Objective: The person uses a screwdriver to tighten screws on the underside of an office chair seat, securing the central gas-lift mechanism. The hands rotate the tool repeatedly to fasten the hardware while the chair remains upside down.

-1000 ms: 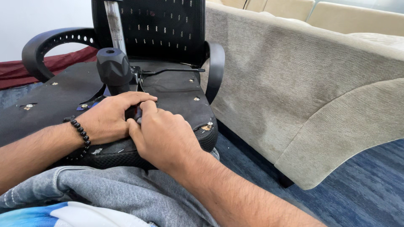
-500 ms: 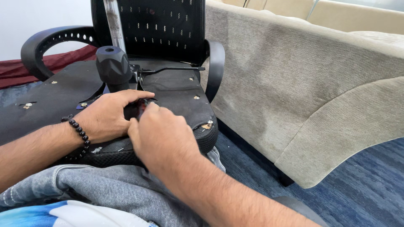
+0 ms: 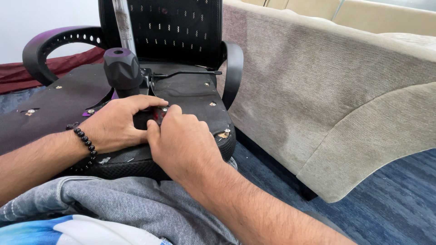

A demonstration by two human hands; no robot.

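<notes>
My 2 hands rest on the underside of an office chair seat (image 3: 59, 106), which lies tipped over across my lap, with its black board facing up. The board is flat and dusty, with small silver screws (image 3: 30, 111) near its edges and a mesh-covered rim toward me. My left hand (image 3: 116, 124) lies palm down with the fingers curled over a small dark part (image 3: 152, 117) in the middle of the board; I see a little red on it, but I cannot tell exactly what it is. My right hand (image 3: 184, 143) is just beside, fingers bent, the fingertips (image 3: 170, 111) touching the same part from the other side. Both hands are half closed around it.

Just behind my left hand stands the black knob-like housing (image 3: 121, 70) with a metal column (image 3: 123, 22) rising from it. A thin lever (image 3: 188, 72) points right. The mesh backrest (image 3: 175, 29) and 2 armrests (image 3: 50, 43) are behind, and a grey sofa (image 3: 327, 104) is close on the right.
</notes>
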